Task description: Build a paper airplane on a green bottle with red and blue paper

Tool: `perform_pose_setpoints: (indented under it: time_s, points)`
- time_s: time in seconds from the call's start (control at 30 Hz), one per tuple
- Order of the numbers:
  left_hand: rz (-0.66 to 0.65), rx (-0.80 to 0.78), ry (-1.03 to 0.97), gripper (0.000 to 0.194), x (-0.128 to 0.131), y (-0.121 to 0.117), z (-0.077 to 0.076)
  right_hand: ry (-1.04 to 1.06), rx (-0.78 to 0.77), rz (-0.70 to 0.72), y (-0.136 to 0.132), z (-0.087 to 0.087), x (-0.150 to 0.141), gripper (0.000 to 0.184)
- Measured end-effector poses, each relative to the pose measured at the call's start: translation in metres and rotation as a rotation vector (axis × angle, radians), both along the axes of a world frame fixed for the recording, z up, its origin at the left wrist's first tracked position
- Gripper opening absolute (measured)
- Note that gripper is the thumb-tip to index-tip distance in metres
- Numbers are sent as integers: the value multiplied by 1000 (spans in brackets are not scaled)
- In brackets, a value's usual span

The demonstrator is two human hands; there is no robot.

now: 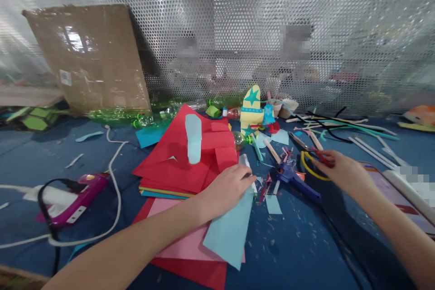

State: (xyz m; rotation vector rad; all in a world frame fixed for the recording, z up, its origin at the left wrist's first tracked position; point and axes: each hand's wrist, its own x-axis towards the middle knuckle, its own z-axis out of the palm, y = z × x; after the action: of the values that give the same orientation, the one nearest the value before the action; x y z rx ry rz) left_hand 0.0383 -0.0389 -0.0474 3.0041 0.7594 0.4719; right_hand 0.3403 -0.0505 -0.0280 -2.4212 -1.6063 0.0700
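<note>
My left hand [228,189] is closed over the top of a light blue paper sheet [233,231], its fingers together at the sheet's edge. A white pen-like tube [245,163] lies by these fingertips; part of it is hidden. My right hand [343,172] grips the red handle of a pair of scissors [301,141], whose blades point away to the left. A yellow loop [311,170] lies under that hand. Left of the scissors rests a blue glue gun [299,183]. Red paper sheets [173,163] with a light blue rounded strip [194,138] on top are stacked beyond my left hand.
A purple power strip [79,199] with cables lies at left. Cardboard [91,59] leans on a perforated screen [217,18]. A yellow paper figure [251,108], plastic bottles [115,115] and pipe cleaners [353,127] lie at the back. A phone-like screen [397,195] is at right.
</note>
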Motion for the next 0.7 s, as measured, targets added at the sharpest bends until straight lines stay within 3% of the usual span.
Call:
perform_pose_setpoints:
  time_s: [0.13, 0.23, 0.3, 0.4, 0.47, 0.53, 0.6, 0.7]
  points:
    - [-9, 110, -210, 43, -7, -3, 4, 20, 66, 117, -4, 3, -8, 33]
    - [-56, 343, -445, 40, -9, -9, 14, 58, 173, 206, -16, 13, -24, 36]
    - [-140, 482, -559, 34, -10, -14, 20, 193, 191, 276, -28, 19, -40, 45]
    - [-346, 550, -448, 27, -10, -22, 24, 997, 17, 501, -47, 19, -69, 62]
    - [-494, 523, -348, 23, -8, -27, 24, 1239, -93, 566, -57, 15, -85, 58]
    - [-591, 452, -276, 20, -7, -30, 26, 1311, -193, 581, -62, 10, -96, 46]
    - [-606, 400, -242, 21, -9, -29, 31, 1319, -212, 535, -62, 8, -100, 38]
    - [-449, 420, -323, 30, -21, -15, 43, 1295, -93, 416, -58, 10, -96, 35]
